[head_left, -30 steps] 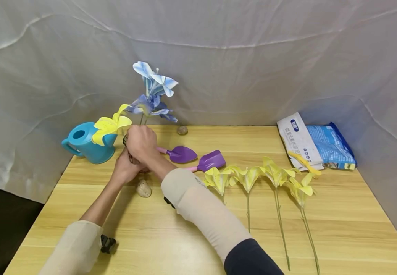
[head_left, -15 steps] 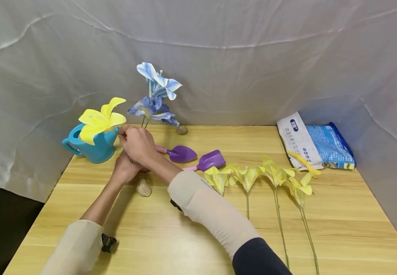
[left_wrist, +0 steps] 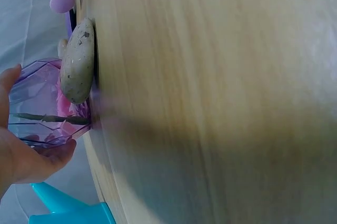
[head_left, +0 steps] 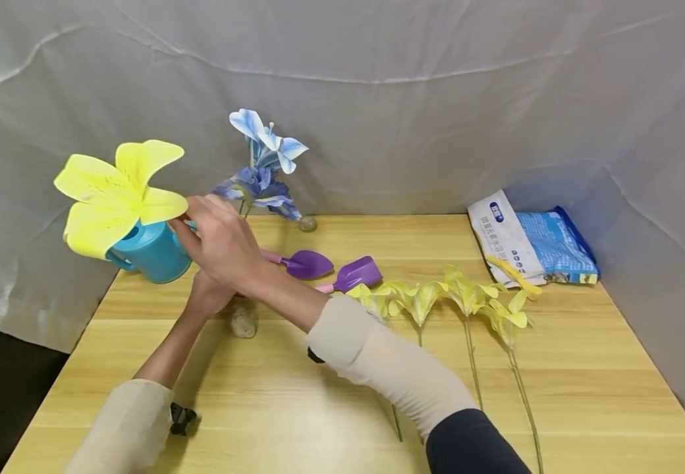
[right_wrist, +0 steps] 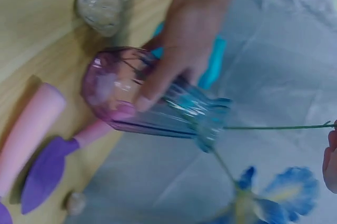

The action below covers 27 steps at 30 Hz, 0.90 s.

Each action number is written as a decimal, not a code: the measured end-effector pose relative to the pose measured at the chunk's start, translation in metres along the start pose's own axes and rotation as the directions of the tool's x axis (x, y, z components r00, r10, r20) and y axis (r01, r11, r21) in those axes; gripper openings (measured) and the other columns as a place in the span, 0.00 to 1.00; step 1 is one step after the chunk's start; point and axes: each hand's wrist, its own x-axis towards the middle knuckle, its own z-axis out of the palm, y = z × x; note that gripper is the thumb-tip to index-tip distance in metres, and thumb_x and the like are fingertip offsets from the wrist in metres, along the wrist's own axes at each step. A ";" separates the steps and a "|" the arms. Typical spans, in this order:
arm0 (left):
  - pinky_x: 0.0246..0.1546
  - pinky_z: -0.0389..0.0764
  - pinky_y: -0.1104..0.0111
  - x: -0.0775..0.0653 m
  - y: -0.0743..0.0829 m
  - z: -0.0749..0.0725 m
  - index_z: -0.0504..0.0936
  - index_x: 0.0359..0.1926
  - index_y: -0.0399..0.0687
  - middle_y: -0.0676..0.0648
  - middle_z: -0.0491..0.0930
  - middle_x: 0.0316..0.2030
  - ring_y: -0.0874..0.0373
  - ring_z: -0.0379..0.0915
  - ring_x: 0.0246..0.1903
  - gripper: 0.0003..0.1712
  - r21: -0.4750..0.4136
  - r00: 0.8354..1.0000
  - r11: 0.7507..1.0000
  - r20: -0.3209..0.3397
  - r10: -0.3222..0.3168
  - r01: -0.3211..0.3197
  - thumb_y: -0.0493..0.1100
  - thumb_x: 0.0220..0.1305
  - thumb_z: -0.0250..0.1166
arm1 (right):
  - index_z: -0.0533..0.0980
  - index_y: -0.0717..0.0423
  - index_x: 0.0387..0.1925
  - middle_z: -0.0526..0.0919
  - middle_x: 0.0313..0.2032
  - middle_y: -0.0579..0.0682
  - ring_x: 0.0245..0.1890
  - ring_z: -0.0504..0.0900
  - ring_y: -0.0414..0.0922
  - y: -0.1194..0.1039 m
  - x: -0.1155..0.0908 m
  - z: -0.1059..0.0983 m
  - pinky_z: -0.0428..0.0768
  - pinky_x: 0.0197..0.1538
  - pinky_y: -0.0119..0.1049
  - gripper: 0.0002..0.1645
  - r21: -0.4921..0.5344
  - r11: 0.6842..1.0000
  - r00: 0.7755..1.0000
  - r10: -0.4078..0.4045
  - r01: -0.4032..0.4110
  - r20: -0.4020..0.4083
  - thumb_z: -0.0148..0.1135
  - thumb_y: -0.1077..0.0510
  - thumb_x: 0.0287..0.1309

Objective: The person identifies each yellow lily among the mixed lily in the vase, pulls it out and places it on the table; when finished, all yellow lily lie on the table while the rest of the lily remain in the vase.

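My left hand (head_left: 209,294) grips a clear purple-and-blue vase (right_wrist: 179,121), its fingers round the body. In the head view the hands largely hide the vase; the left wrist view shows its pink-tinted base close to the tabletop. Above it, my right hand (head_left: 220,240) pinches the green stem (right_wrist: 279,127) of a large yellow lily (head_left: 111,197). That stem runs into the vase mouth. A pale blue flower (head_left: 268,141) and a darker blue flower (head_left: 259,187) rise behind my right hand, at least one with its stem in the vase.
A blue watering can (head_left: 159,253) stands behind the lily. Near the vase lie a speckled stone (head_left: 244,322), a purple trowel (head_left: 309,264) and a purple shovel (head_left: 359,273). Several yellow lilies (head_left: 418,303) lie at right, before a blue-and-white bag (head_left: 511,240).
The yellow lily has moved left and up, looking larger, with my right hand pulling that way along its stem. My left hand has stayed nearly in place on the vase.
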 end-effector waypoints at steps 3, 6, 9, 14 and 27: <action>0.39 0.63 0.63 0.001 0.000 0.001 0.68 0.48 0.41 0.45 0.70 0.41 0.57 0.61 0.39 0.20 0.041 1.000 0.999 0.013 0.000 0.000 0.48 0.58 0.57 | 0.74 0.59 0.33 0.77 0.30 0.47 0.34 0.74 0.38 -0.008 -0.003 -0.025 0.66 0.39 0.19 0.06 0.113 0.993 1.000 -0.009 0.011 -0.018 0.54 0.59 0.57; 0.37 0.63 0.57 0.001 0.002 0.000 0.62 0.53 0.46 0.43 0.68 0.42 0.51 0.61 0.40 0.29 0.056 0.993 0.992 0.045 -0.112 0.110 0.56 0.56 0.57 | 0.73 0.61 0.36 0.78 0.32 0.49 0.37 0.74 0.38 -0.014 -0.010 -0.051 0.67 0.40 0.19 0.06 0.196 0.980 1.000 -0.024 0.026 -0.017 0.54 0.62 0.57; 0.39 0.65 0.54 0.000 0.003 0.000 0.58 0.57 0.47 0.39 0.69 0.42 0.45 0.64 0.42 0.38 0.039 0.978 0.980 0.060 -0.199 0.197 0.59 0.51 0.61 | 0.73 0.62 0.37 0.78 0.33 0.51 0.36 0.75 0.37 -0.016 -0.022 -0.077 0.68 0.40 0.19 0.07 0.237 0.971 0.999 -0.029 0.033 -0.018 0.55 0.63 0.56; 0.47 0.64 0.51 -0.001 0.003 0.000 0.60 0.56 0.37 0.37 0.67 0.47 0.43 0.62 0.48 0.36 0.025 0.984 0.986 0.063 -0.165 0.163 0.51 0.53 0.63 | 0.73 0.64 0.37 0.79 0.32 0.52 0.32 0.77 0.38 -0.015 -0.055 -0.122 0.73 0.35 0.21 0.07 0.296 0.953 0.998 0.068 -0.065 0.000 0.56 0.65 0.54; 0.50 0.61 0.47 0.001 0.004 -0.002 0.51 0.61 0.37 0.31 0.61 0.54 0.36 0.56 0.54 0.51 0.090 0.952 0.954 0.087 -0.295 0.287 0.63 0.47 0.63 | 0.76 0.60 0.34 0.80 0.29 0.52 0.29 0.79 0.40 0.023 -0.202 -0.247 0.76 0.38 0.29 0.10 0.106 0.864 0.870 0.492 -0.493 0.035 0.59 0.71 0.47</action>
